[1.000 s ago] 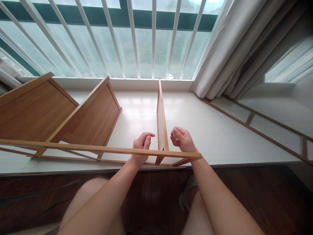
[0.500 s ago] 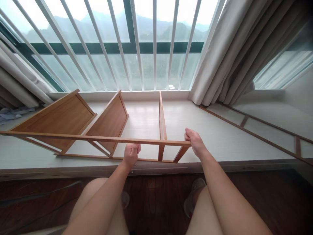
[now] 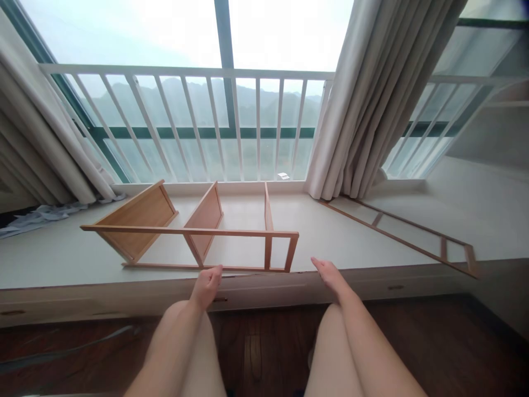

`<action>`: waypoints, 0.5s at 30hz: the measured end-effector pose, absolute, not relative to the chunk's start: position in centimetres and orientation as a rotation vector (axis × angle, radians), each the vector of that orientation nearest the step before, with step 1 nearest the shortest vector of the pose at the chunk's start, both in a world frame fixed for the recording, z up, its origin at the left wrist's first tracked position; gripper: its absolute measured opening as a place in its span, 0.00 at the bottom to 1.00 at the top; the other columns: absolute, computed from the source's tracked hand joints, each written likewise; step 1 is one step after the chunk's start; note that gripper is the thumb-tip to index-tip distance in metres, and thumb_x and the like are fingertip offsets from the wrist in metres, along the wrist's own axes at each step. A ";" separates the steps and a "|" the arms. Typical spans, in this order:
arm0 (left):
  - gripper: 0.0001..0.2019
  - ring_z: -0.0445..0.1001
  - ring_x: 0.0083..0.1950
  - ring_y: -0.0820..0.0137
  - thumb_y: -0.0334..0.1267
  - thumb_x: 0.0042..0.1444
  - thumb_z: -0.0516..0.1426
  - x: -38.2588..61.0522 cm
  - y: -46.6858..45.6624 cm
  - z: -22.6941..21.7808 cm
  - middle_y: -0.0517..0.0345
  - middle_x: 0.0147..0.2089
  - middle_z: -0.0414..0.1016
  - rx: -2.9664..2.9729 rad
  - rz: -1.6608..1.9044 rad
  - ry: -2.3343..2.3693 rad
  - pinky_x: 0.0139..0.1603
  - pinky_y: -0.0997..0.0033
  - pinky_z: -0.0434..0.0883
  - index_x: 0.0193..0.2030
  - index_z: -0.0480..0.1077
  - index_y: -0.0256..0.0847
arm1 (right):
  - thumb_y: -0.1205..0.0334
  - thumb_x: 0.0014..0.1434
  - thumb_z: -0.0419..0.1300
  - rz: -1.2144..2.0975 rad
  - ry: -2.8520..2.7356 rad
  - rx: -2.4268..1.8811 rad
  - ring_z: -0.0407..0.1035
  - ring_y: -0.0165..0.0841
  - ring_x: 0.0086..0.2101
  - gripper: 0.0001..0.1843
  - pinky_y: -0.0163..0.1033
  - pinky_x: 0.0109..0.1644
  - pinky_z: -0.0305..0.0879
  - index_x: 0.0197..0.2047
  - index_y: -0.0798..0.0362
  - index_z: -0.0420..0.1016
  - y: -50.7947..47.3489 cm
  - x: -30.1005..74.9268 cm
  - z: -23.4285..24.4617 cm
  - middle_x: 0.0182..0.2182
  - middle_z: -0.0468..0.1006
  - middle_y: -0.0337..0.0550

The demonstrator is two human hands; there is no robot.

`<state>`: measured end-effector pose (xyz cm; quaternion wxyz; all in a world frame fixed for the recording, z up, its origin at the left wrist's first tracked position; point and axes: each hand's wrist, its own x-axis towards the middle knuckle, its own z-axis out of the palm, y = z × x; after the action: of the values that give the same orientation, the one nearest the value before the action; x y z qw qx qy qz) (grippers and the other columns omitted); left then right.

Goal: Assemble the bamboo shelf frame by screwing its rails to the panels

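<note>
Both hands low at the front lip of the ledge, both empty. Left hand half-curled, fingertips right by the shelf; touching or not, cannot tell. Right hand loose and flat, fingers stretched forward, clear of the wood.

Shelf straight ahead and a bit left, tipped on its side on the ledge, long axis running left to right, parallel to the lip. Three boards on edge inside the frame, pointing away toward the window. Left hand just under the lower rail, toward the shelf's right half. Right hand near the right end post, slightly beyond it to the right. Left hand the nearer of the two.

Off right, well apart, a thin ladder-like frame lying flat on the ledge. Behind, white railing and glass. Curtain hanging near the far right corner, not touching the shelf. Crumpled wrapping far left. Nothing between hands and shelf. Bare knees and dark floor below.
</note>
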<state>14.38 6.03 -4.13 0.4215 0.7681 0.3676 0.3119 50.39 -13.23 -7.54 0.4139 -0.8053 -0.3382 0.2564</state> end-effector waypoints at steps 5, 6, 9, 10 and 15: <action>0.22 0.50 0.25 0.73 0.51 0.60 0.46 9.9 4.2 -2.5 0.63 0.20 0.46 2.022 0.822 1.127 0.28 0.70 0.50 0.20 0.46 0.42 | 0.39 0.51 0.53 0.552 -0.961 -2.069 0.48 0.30 0.23 0.25 0.37 0.28 0.43 0.18 0.50 0.50 -17.7 48.5 -6.5 0.17 0.51 0.34; 0.21 0.50 0.25 0.73 0.51 0.59 0.47 9.0 3.8 -2.3 0.63 0.20 0.46 2.030 0.842 1.159 0.28 0.70 0.50 0.21 0.46 0.42 | 0.40 0.52 0.52 0.513 -0.971 -2.073 0.48 0.30 0.23 0.25 0.37 0.29 0.43 0.19 0.50 0.50 -18.4 48.2 -6.4 0.18 0.51 0.34; 0.21 0.51 0.26 0.72 0.51 0.59 0.48 6.2 3.1 -2.4 0.62 0.20 0.48 2.006 0.908 1.328 0.28 0.71 0.51 0.21 0.48 0.42 | 0.40 0.55 0.49 0.352 -0.965 -2.114 0.49 0.30 0.24 0.24 0.38 0.29 0.44 0.21 0.50 0.48 -19.8 47.7 -6.4 0.19 0.51 0.35; 0.21 0.52 0.26 0.72 0.51 0.59 0.48 5.3 3.2 -2.8 0.62 0.20 0.50 1.987 0.921 1.404 0.28 0.71 0.52 0.21 0.49 0.41 | 0.40 0.55 0.49 0.293 -0.949 -2.135 0.49 0.30 0.24 0.24 0.38 0.29 0.44 0.21 0.50 0.49 -20.1 47.7 -6.6 0.19 0.51 0.34; 0.22 0.68 0.34 0.63 0.56 0.53 0.50 1.2 4.7 -6.7 0.57 0.25 0.68 1.797 0.666 1.546 0.34 0.70 0.63 0.23 0.66 0.39 | 0.43 0.53 0.52 0.167 -0.852 -2.238 0.50 0.29 0.23 0.23 0.36 0.28 0.47 0.20 0.51 0.51 -20.8 49.0 -8.4 0.18 0.53 0.34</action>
<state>1.17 4.72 -6.71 0.3332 0.6880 0.5922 0.2549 48.99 -20.79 -8.41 0.3619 -0.8691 -0.3310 0.0649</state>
